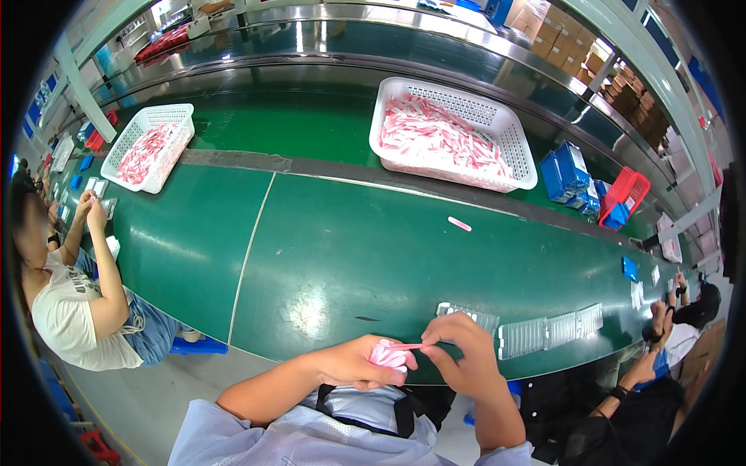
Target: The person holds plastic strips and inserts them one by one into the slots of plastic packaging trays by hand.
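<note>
Close to my body, at the near edge of the green table, my left hand is closed around a bunch of small pink-and-white plastic sticks. My right hand pinches the end of one thin pink stick between thumb and finger. That stick's other end reaches the bunch in my left hand. Just beyond my right hand lies a clear plastic tray, partly hidden by the fingers. More clear ribbed trays lie in a row to its right. A single pink stick rests farther out on the table.
A large white basket of pink-and-white sticks stands at the back, a smaller one at far left. Blue boxes and a red basket are at back right. One person sits left; others work at right.
</note>
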Demonstrator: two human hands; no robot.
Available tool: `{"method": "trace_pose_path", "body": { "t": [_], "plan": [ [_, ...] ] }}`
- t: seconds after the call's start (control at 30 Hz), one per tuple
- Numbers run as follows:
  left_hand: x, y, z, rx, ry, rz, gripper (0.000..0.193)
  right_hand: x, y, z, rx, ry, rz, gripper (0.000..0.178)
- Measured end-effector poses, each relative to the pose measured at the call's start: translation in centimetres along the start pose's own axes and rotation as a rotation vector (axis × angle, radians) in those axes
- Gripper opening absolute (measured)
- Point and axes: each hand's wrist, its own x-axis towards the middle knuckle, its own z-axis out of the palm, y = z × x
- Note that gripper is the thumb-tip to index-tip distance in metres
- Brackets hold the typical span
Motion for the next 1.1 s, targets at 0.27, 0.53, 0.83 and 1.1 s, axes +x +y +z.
{"method": "trace_pose_path", "body": {
  "t": [0.27,0.53,0.83,1.1],
  "plan": [
    [-0.4,1.1,-0.4,-0.119,-0.061,0.008,0.025,-2.0,0.8,-0.1,-0.323,-0.147,-0.415,0.019],
    [0.2,0.8,1.8,0.061,0.174,0.224,0.017,-4.1,1.0,0.4,0.434,0.001,0.424,0.019],
    [0.3,0.6,1.7,-0.058,0.027,0.125,0.015,-4.0,0.9,-0.1,0.205,-0.078,0.170,0.012],
    [1.2,-1.3,1.4,-0.150,-0.025,0.173,0.011,-4.7,1.2,0.4,0.283,0.058,0.301,0.011]
  ]
}}
